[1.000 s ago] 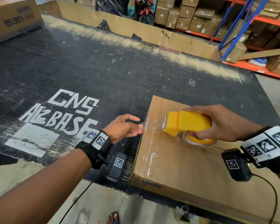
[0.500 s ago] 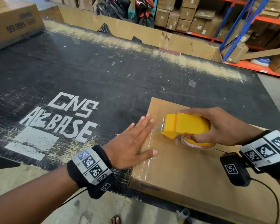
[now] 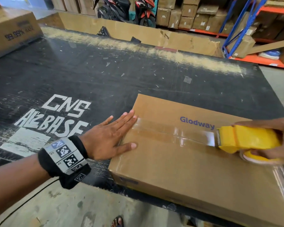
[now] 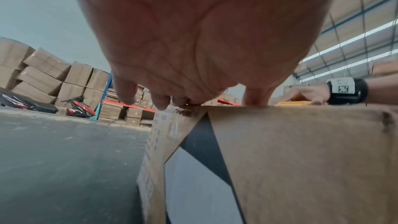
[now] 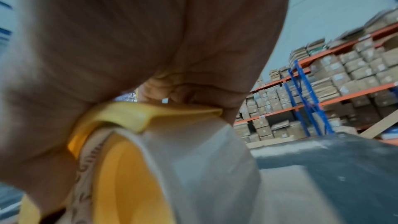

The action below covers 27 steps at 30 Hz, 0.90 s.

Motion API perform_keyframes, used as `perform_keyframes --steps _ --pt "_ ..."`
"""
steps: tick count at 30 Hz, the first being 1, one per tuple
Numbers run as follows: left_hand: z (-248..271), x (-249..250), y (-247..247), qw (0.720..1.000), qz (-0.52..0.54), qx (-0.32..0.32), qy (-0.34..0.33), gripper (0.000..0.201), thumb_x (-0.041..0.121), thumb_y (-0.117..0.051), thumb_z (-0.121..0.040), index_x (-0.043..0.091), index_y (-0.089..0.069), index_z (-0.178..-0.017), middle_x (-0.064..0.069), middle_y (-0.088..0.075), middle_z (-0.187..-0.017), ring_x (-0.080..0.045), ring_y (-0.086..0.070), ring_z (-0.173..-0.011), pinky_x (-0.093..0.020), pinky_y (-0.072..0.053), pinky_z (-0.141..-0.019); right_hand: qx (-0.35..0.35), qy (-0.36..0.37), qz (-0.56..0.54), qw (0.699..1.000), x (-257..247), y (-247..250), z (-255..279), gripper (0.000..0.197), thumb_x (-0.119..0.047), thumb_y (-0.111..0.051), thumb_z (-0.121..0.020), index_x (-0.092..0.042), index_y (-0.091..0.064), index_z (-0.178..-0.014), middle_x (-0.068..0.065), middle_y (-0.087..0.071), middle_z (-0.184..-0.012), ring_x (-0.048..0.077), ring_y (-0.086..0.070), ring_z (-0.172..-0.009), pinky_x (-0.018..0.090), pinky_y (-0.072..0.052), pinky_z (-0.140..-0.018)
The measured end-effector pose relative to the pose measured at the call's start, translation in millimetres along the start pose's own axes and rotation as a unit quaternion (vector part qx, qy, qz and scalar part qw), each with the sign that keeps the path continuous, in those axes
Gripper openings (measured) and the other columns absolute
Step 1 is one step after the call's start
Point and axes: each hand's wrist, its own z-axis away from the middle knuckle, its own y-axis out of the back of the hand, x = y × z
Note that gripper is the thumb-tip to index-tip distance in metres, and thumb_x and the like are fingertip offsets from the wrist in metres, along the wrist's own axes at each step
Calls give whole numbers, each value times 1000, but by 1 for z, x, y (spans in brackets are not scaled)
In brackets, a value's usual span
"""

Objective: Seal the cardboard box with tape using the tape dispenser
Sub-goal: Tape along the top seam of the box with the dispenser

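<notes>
Right hand is wrapped tight round the yellow tape dispenser, toothed blade facing left, riding on top of the cardboard box. From the blade a shiny strip of tape runs leftward along the box's centre seam, just below the blue lettering, and that seam is the line the pull has to follow, out toward the box's right end. Left hand lies flat with fingers spread over the box's left edge, pinning the tape's start. The box itself sits on the near right part of the black tabletop, long side running left to right. Right hand is the one on the job, I'd say.
</notes>
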Motion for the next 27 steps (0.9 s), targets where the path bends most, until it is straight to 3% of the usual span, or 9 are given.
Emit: perform_keyframes --steps 2,5,8,12,16,19,22,25,27 --pt "2 5 8 1000 -8 -24 9 92 81 -13 -90 32 28 -156 13 32 -166 -5 23 -155 -44 -1 -131 3 -16 -4 1000 21 1 14 62 -48 -94 -55 -74 -59 -99 -31 -74 -93 -4 -73 -82 8 -53 -69" --pt "1 19 28 993 -42 -95 50 99 86 -9 -83 31 28 -156 10 33 -165 -10 25 -154 -45 -1 -130 12 -4 -10 1000 29 4 13 75 -60 -82 -51 -77 -51 -117 -43 -66 -103 -17 -65 -93 8 -49 -75" --pt "-8 49 53 981 -98 -140 91 108 84 -19 -83 19 18 -160 -3 27 -169 -20 23 -156 -46 0 -130 18 59 -12 998 32 3 5 75 -68 -74 -52 -79 -45 -120 -37 -67 -98 -16 -61 -96 9 -48 -74" --pt "-34 128 63 988 -64 -127 61 100 61 -42 -97 14 19 -160 -8 27 -168 -19 19 -158 -41 -1 -130 27 111 -7 993 44 -1 1 80 -69 -70 -55 -59 -54 -132 -20 -71 -116 2 -67 -99 21 -52 -81" --pt "-73 204 44 992 -54 -112 16 106 67 -41 -94 15 26 -157 -6 31 -167 -17 23 -157 -43 4 -130 26 147 -14 989 45 0 0 70 -63 -72 -60 -63 -54 -128 -20 -74 -107 3 -67 -97 23 -54 -79" --pt "-94 235 29 991 -53 -117 40 108 74 -33 -92 13 28 -156 -10 32 -166 -22 27 -155 -46 7 -129 23 151 3 988 48 0 -4 67 -53 -77 -67 -52 -60 -132 -13 -75 -107 11 -67 -98 32 -55 -83" --pt "-98 244 22 988 -24 -140 58 109 81 -26 -89 15 30 -155 -8 35 -165 -21 32 -153 -48 5 -129 32 151 47 987 49 -6 -13 71 -58 -74 -70 -44 -57 -137 -5 -72 -119 22 -63 -108 37 -53 -87" --pt "-96 245 22 987 -17 -148 60 108 82 -26 -89 17 30 -155 -6 37 -164 -19 33 -152 -48 6 -129 31 181 45 982 57 -7 -14 82 -67 -70 -71 -54 -40 -146 -16 -58 -143 15 -58 -117 32 -48 -96" --pt "-95 246 24 987 -18 -151 61 108 81 -28 -90 17 31 -155 -5 38 -163 -18 34 -151 -45 7 -129 21 198 23 980 71 2 1 76 -65 -71 -75 -60 -39 -144 -31 -57 -138 3 -59 -110 22 -47 -92"
